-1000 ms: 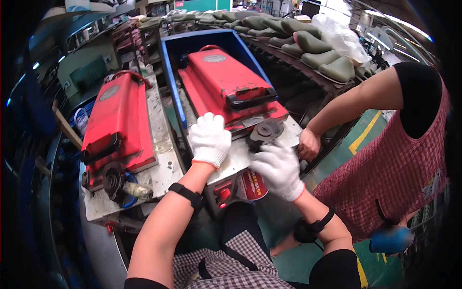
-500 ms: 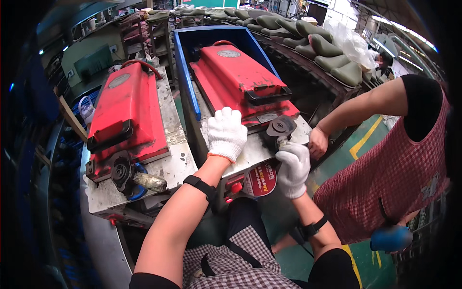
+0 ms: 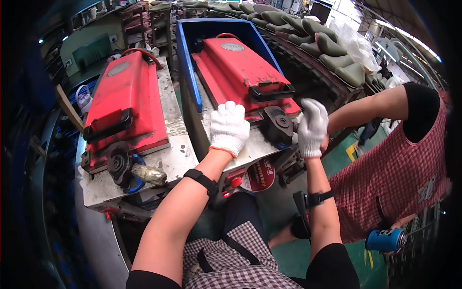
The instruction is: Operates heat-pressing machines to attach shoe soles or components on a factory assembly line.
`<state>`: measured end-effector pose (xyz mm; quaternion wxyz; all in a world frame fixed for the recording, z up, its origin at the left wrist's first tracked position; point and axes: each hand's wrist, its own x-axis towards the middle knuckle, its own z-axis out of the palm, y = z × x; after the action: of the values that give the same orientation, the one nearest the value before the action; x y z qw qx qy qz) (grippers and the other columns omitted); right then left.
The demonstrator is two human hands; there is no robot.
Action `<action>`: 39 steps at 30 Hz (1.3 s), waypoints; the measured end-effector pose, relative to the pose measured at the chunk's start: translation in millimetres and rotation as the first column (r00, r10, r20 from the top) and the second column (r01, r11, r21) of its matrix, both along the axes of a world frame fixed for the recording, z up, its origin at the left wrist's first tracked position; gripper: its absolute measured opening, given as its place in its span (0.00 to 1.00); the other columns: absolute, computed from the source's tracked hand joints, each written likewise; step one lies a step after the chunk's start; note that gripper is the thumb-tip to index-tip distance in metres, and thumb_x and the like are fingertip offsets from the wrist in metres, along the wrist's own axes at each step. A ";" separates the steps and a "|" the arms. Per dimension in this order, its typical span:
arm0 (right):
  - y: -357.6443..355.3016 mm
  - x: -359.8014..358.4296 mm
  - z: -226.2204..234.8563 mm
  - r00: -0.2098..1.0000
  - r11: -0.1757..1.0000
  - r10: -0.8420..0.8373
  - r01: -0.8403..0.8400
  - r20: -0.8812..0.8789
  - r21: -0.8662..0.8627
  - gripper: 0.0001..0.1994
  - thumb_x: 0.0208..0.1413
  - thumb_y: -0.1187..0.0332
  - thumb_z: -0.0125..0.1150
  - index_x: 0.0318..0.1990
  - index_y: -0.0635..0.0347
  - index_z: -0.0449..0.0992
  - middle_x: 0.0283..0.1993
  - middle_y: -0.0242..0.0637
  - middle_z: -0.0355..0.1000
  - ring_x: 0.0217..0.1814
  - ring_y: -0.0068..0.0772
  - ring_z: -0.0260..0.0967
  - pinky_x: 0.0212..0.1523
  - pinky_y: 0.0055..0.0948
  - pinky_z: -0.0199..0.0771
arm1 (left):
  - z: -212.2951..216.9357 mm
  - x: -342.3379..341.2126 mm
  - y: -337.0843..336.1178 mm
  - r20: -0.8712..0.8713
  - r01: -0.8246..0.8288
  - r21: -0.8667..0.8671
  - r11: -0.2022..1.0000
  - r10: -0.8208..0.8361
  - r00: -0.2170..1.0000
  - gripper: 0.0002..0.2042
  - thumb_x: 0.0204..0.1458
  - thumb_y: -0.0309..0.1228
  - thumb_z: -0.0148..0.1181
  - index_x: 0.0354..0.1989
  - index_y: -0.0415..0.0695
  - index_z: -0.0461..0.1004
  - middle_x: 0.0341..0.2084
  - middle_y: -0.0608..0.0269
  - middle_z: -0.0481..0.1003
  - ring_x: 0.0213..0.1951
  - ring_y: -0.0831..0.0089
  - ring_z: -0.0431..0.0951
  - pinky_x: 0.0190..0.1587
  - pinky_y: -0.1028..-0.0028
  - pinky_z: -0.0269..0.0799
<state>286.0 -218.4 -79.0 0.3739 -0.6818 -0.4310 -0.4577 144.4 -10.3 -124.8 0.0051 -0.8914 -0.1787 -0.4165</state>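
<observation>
My left hand point(image 3: 229, 127), in a white glove, rests palm down on the grey metal plate point(image 3: 250, 149) in front of the right red press point(image 3: 243, 72). It holds nothing. Just to its right, a black round knob point(image 3: 278, 126) sits at the front of that press. My gloved right hand point(image 3: 313, 126) hovers right of the knob with its fingers curled away from me, so whatever is under it is hidden. A co-worker's bare hand point(image 3: 325, 143) lies right behind it.
A second red press point(image 3: 126, 98) with its own black knob point(image 3: 118, 164) stands on the left metal table. A blue bin wall point(image 3: 186, 62) separates the two. The co-worker in a red checked apron point(image 3: 399, 164) stands at right, holding a blue can point(image 3: 385, 239). Green pads point(image 3: 337, 53) line the conveyor behind.
My right hand has come off the black knob and moved to its right. My left hand stays on the plate. The view has moved closer to the presses.
</observation>
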 end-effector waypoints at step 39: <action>50.0 54.8 3.1 0.987 0.923 0.060 -0.112 -0.150 -0.368 0.21 0.58 0.78 0.52 0.60 0.61 0.75 0.64 0.47 0.71 0.75 0.49 0.60 0.75 0.43 0.57 | 120.4 -249.2 144.9 -0.498 -0.417 -0.161 0.895 0.291 0.817 0.18 0.45 0.44 0.60 0.39 0.49 0.87 0.38 0.50 0.85 0.43 0.53 0.86 0.49 0.59 0.81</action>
<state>340.8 -168.4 -75.8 0.2848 -0.7506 -0.5137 -0.3026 -104.8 134.6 -4.4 0.0072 -0.9074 -0.3899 -0.1571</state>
